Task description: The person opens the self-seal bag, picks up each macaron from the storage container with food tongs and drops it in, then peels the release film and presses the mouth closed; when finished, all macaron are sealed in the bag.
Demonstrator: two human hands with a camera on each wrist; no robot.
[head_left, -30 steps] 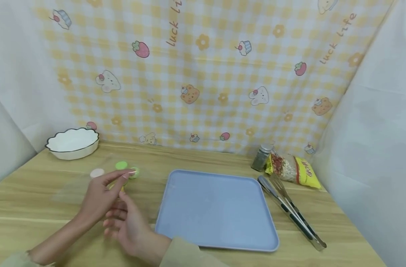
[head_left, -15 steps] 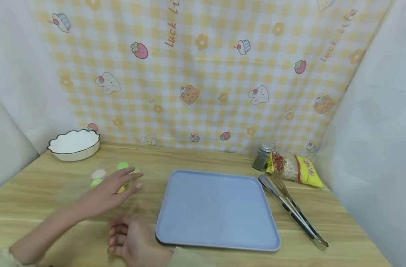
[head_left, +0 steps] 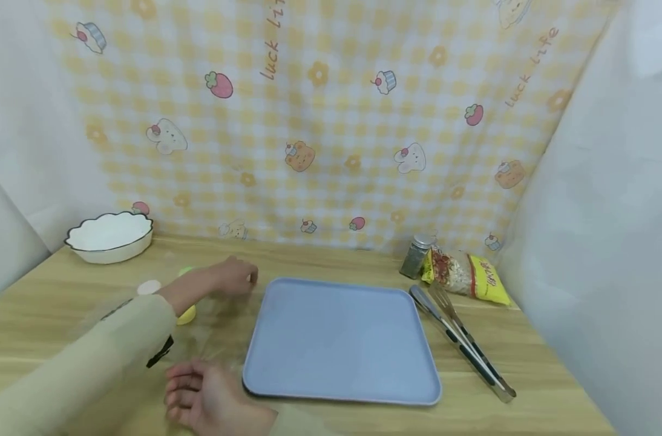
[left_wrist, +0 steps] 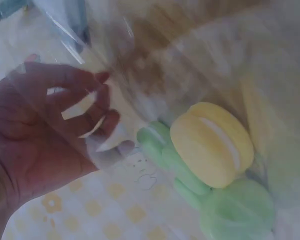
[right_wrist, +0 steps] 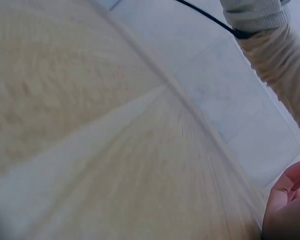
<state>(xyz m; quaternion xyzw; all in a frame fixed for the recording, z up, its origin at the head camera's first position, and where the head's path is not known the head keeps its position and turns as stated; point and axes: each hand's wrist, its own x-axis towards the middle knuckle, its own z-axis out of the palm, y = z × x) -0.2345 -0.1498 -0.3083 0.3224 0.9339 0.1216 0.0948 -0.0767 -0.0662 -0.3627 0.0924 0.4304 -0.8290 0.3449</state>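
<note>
A clear plastic bag [left_wrist: 155,45] holds toy-like macarons. Through its film, a yellow macaron [left_wrist: 212,145] and green macarons [left_wrist: 237,210] show large in the left wrist view. Partly covered by the left forearm in the head view are the yellow macaron [head_left: 186,315] and a pale macaron [head_left: 148,287]. My left hand [head_left: 234,275] reaches across the bag, just left of the tray, its fingers loosely bent with nothing visible between them; film overlaps it in the left wrist view. Low in front, my right hand [head_left: 211,393] pinches the bag's near edge between thumb and forefinger.
A blue-grey tray [head_left: 342,339] lies right of my hands. Beyond it are tongs [head_left: 462,345], a serving fork [head_left: 445,303], a spice jar [head_left: 416,257] and a yellow food packet [head_left: 467,275]. A white scalloped dish [head_left: 110,239] stands at the back left.
My left hand has let go near the right thumb, spread, then stretched away and rightward with its sleeve now in view. The right hand has drawn slightly nearer to me.
</note>
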